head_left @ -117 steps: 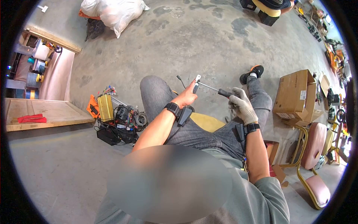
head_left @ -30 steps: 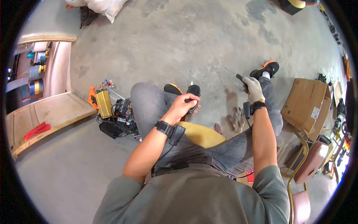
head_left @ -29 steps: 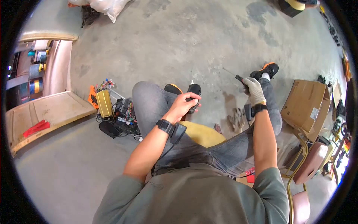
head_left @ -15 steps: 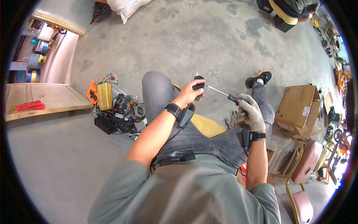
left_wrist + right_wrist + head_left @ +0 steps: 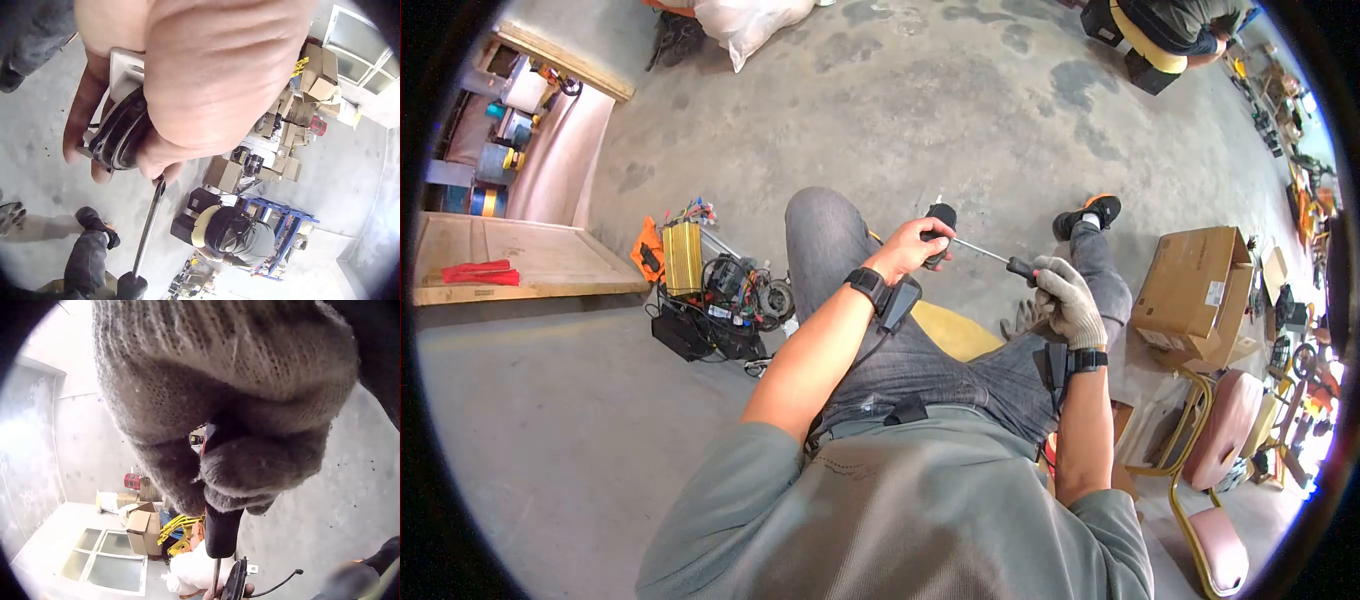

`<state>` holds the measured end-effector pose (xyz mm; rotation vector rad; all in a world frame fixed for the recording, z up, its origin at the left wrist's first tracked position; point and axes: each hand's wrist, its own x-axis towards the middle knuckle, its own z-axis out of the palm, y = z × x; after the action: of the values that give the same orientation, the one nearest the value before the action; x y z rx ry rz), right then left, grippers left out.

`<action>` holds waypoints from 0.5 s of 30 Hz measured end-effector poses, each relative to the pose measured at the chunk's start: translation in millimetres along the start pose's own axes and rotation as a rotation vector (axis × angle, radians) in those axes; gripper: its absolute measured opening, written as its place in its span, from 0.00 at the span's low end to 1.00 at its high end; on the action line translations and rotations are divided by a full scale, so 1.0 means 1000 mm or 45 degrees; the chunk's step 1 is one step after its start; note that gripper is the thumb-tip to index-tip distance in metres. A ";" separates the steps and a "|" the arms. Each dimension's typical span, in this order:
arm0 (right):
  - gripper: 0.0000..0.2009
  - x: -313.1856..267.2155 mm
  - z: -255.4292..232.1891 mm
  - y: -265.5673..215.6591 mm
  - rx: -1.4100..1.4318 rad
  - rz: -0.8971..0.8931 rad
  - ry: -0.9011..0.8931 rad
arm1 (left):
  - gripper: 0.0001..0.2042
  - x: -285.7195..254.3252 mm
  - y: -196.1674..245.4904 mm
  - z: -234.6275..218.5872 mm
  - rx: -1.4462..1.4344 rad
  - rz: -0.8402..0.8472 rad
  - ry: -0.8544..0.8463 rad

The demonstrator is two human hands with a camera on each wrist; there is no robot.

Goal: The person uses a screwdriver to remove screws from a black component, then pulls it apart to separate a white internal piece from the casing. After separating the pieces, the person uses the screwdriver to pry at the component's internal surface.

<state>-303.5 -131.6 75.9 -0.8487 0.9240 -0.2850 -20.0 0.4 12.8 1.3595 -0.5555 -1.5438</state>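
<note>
The bare left hand (image 5: 912, 250) grips a small black rounded part (image 5: 941, 219); in the left wrist view this black part (image 5: 124, 139) has a white bracket (image 5: 122, 74) at one side. The right hand (image 5: 1068, 300), in a knitted glove, holds a screwdriver (image 5: 1022, 268) by its black handle, its shaft pointing left. The screwdriver's tip (image 5: 161, 184) is beside the left fingertips at the black part; whether it touches the part I cannot tell. In the right wrist view, gloved fingers (image 5: 262, 465) curl round the handle (image 5: 223, 532), and a thin black cable sticks out beside the part.
A gold box (image 5: 682, 258) with tangled wires and black parts lies on the floor at left, near a wooden panel (image 5: 530, 290) bearing red cloth. A loose glove (image 5: 1022, 319) is near the right knee. A cardboard box (image 5: 1185, 290) and chairs (image 5: 1225, 430) stand right. Another person sits far back.
Since about a second ago, the screwdriver has come across from the right, its tip now at the black part. Over the last half second, both hands have shifted only slightly.
</note>
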 end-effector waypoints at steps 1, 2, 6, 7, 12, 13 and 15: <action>0.16 0.000 0.000 0.000 -0.006 -0.009 0.004 | 0.08 0.000 0.000 0.000 0.002 0.001 -0.002; 0.16 0.000 0.000 -0.001 -0.005 -0.011 0.005 | 0.08 0.000 0.000 0.000 0.008 0.001 0.006; 0.16 -0.001 0.001 -0.001 -0.080 -0.044 0.025 | 0.07 0.002 -0.002 0.000 0.040 0.010 0.029; 0.16 -0.002 0.002 -0.001 -0.098 -0.054 0.029 | 0.07 0.003 -0.003 -0.001 0.040 0.011 0.028; 0.16 -0.007 0.010 -0.004 -0.197 -0.106 0.061 | 0.06 0.003 -0.004 0.000 0.092 -0.014 0.056; 0.16 -0.008 0.012 -0.004 -0.224 -0.121 0.066 | 0.06 0.003 -0.005 0.000 0.092 -0.015 0.055; 0.15 -0.009 0.013 -0.005 -0.246 -0.128 0.060 | 0.05 0.003 -0.004 0.001 0.175 -0.042 0.069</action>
<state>-298.3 -122.9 89.1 -1.0718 0.9647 -0.3067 -21.8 -0.3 8.2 1.5167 -0.6175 -1.5133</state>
